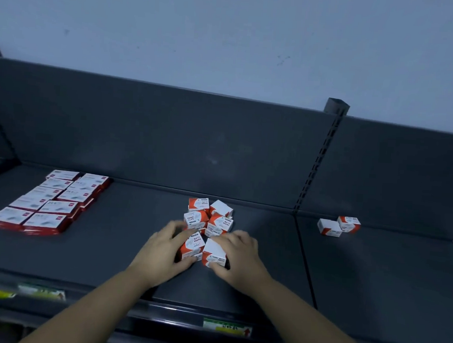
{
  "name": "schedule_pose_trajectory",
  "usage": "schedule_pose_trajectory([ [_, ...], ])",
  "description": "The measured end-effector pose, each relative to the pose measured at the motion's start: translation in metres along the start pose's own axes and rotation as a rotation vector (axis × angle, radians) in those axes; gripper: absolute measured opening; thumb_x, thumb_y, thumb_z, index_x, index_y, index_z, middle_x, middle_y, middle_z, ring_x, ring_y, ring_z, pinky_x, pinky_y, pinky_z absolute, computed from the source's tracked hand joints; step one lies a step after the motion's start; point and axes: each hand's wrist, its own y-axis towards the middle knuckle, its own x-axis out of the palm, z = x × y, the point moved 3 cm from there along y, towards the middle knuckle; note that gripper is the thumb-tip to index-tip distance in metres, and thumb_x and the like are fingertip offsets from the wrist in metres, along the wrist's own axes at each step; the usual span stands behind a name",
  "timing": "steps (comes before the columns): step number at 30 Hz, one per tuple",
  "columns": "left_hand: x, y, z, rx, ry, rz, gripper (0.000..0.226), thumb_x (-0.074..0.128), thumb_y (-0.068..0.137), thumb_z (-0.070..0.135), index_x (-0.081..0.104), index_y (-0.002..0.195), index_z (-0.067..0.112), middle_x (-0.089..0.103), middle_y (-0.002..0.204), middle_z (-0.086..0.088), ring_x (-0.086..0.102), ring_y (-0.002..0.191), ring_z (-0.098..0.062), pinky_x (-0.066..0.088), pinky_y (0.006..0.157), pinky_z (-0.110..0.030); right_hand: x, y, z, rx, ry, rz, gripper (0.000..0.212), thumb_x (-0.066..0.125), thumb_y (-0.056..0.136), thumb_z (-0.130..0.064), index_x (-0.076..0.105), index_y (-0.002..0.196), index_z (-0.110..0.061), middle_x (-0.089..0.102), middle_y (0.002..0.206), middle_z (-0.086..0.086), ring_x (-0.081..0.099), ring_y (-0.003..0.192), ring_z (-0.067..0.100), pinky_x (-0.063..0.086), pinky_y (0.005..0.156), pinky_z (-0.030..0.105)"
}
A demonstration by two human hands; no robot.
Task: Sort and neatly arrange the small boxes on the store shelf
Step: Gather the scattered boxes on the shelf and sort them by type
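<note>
A: Biggest first, go.
B: Dark grey shelf (267,266), with the back panel (169,141) behind it. Far left, flat boxes (51,203) lie in two tidy rows with red edges. Nothing to fix there.
A: Task items?
B: Cluster of paper-clip boxes (209,220) mid-shelf, red and white. Roughly two columns, but turned at odd angles and mostly touching. Some look stacked, too blurry to count layers.
A: Hands?
B: Both at the near end of the cluster. Left hand (162,252) is curled round the near-left box (193,245), fingers over the far side, thumb at the near edge. Right hand (239,254) wraps the near-right box (215,253) the same way. Both are holding, neither is spread flat.
A: Anything loose?
B: Stray pair (338,226) well apart on the right, past the shelf joint, touching each other. There's a white corner at the right frame edge, cropped, can't say what.
A: Step?
B: My read is squaring the two near boxes against each other and the row behind. Early to middle, strays not yet brought in.
A: Risks?
B: Pushing the near two inward could shove the skewed boxes behind and topple any on top, since light cardboard likely slides on smooth metal. Squeezing from both sides could pop a box up or twist it. Printed faces differ too, so a row could end up neat but mixed-facing
</note>
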Motion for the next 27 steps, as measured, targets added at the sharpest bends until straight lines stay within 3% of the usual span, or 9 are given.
schedule_pose_trajectory([
  [2,0.002,-0.002,-0.003,0.019,0.157,0.110,0.066,0.044,0.085,0.066,0.041,0.144,0.037,0.037,0.142,-0.002,0.040,0.119,-0.020,0.041,0.096,-0.041,0.004,0.001,-0.003,-0.008,-0.131,0.172,0.057,0.053,0.081,-0.057,0.053,0.134,-0.034,0.043,0.140,-0.003,0.029,0.131,0.021,0.034,0.105,0.049],
  [4,0.002,0.000,0.000,0.052,0.243,0.153,0.063,0.041,0.088,0.064,0.042,0.144,0.035,0.035,0.148,-0.006,0.036,0.126,-0.025,0.035,0.097,-0.044,0.006,0.006,-0.002,-0.006,-0.248,0.230,0.059,0.055,0.077,-0.058,0.057,0.130,-0.033,0.040,0.143,0.001,0.034,0.133,0.030,0.040,0.100,0.053],
  [7,0.006,0.009,0.001,0.086,0.266,0.115,0.058,0.039,0.091,0.060,0.046,0.142,0.033,0.037,0.153,0.000,0.035,0.136,-0.024,0.024,0.104,-0.046,0.008,0.014,0.001,0.026,-0.300,0.162,0.063,0.063,0.076,-0.057,0.057,0.134,-0.032,0.038,0.150,0.004,0.032,0.139,0.032,0.036,0.105,0.060],
  [11,0.011,0.026,-0.006,0.021,0.252,-0.012,0.060,0.031,0.092,0.063,0.041,0.144,0.036,0.041,0.151,0.010,0.037,0.140,-0.014,0.020,0.109,-0.049,0.008,0.025,0.006,0.106,-0.241,0.000,0.059,0.042,0.091,-0.052,0.039,0.146,-0.030,0.037,0.156,-0.003,0.025,0.146,0.024,0.031,0.110,0.065],
  [13,0.015,0.035,-0.009,-0.012,0.249,-0.048,0.062,0.028,0.091,0.065,0.039,0.145,0.036,0.039,0.152,0.010,0.037,0.141,-0.014,0.024,0.110,-0.051,0.007,0.031,0.011,0.141,-0.166,-0.073,0.062,0.041,0.100,-0.049,0.018,0.156,-0.033,0.015,0.164,-0.008,0.010,0.152,0.020,0.010,0.119,0.062],
  [15,0.018,0.044,-0.011,-0.033,0.239,-0.072,0.065,0.025,0.089,0.066,0.036,0.147,0.037,0.036,0.154,0.010,0.034,0.142,-0.015,0.023,0.111,-0.053,0.003,0.037,0.014,0.170,-0.168,-0.099,0.065,0.038,0.102,-0.048,0.005,0.157,-0.036,0.001,0.166,-0.011,-0.001,0.153,0.018,-0.001,0.119,0.057],
  [21,0.019,0.057,-0.010,-0.040,0.233,-0.035,0.073,0.013,0.086,0.070,0.023,0.151,0.039,0.013,0.159,0.016,0.008,0.149,-0.011,-0.002,0.116,-0.050,0.000,0.048,0.018,0.217,-0.153,-0.148,0.066,0.035,0.103,-0.049,-0.003,0.156,-0.039,-0.008,0.165,-0.013,-0.009,0.153,0.021,-0.007,0.118,0.058],
  [27,0.009,0.060,0.002,-0.053,0.239,0.020,0.063,0.031,0.090,0.065,0.045,0.143,0.033,0.034,0.155,0.012,0.023,0.146,-0.013,0.001,0.113,-0.047,-0.008,0.043,0.025,0.208,-0.063,-0.079,0.077,0.040,0.097,-0.056,-0.001,0.157,-0.032,-0.013,0.165,-0.013,-0.010,0.152,0.016,-0.004,0.119,0.055],
])
